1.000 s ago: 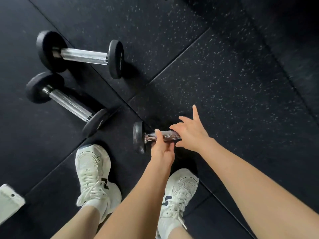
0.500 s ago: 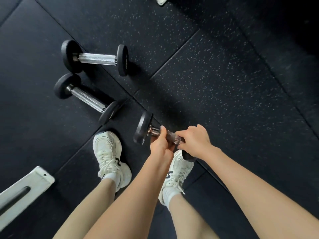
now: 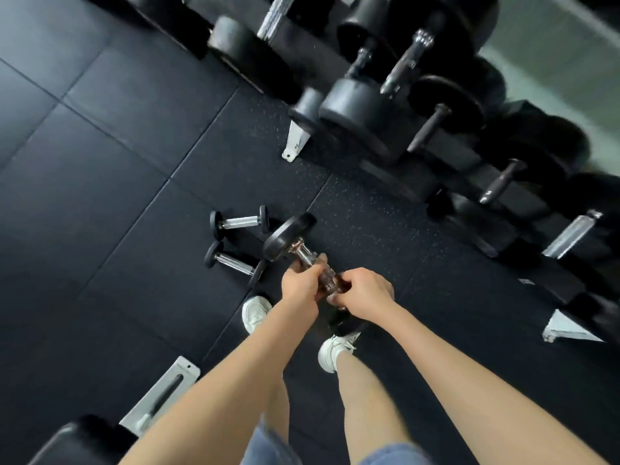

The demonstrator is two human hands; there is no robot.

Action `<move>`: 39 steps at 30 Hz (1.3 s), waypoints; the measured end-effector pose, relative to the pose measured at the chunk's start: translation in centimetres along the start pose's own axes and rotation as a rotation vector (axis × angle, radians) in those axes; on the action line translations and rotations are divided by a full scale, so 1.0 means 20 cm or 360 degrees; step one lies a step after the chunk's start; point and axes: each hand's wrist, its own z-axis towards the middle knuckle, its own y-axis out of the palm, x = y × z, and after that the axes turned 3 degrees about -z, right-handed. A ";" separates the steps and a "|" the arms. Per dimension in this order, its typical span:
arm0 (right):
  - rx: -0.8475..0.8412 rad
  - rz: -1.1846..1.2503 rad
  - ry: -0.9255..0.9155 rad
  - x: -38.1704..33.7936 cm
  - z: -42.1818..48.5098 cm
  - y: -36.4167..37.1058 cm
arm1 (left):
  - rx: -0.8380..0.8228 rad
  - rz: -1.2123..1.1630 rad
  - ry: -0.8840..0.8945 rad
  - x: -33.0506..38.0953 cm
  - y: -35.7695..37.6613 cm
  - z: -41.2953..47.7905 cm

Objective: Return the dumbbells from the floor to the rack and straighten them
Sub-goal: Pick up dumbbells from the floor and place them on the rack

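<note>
Dumbbell (image 3: 303, 256) number one is finally off the floor (image 3: 134, 162)! A second ago we were crouched down with both hands just getting onto its handle while it lay on the rubber. Now we're standing a lot taller and it hangs in the air at the centre of the frame. It's tilted, with one head up and to the left and the other tucked under our right hand (image 3: 364, 293), above the shoes.

Grip check: our left hand (image 3: 300, 285) is wrapped round the handle near the upper head and the right hand round the lower end. Both are curled tight on the chrome, with a bit of knurling showing between them.

The other big change is the rack (image 3: 297, 139), which has swung into view across the upper right of the frame, loaded with bigger dumbbells. The two other small dumbbells (image 3: 239, 221) haven't budged and are lying on the floor just left of the one we're holding.

So we reckon the pickup is done and the carry comes next, with two more trips after this one. It's too blurry up there to tell which rack slot is free.
</note>
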 end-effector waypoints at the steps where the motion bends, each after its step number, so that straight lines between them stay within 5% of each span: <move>1: 0.0040 0.0065 0.0024 -0.05 -0.10 -0.07 | -0.0065 0.0056 0.0046 0.08 0.00 -0.11; 17: 0.0683 0.1189 -0.0012 -0.58 -0.75 -0.79 | -0.0617 0.0772 0.0877 1.01 0.22 -1.02; 39: 0.0960 0.1777 0.0170 -0.61 0.24 -2.32 | -0.0456 0.1455 0.1175 2.20 1.82 -0.68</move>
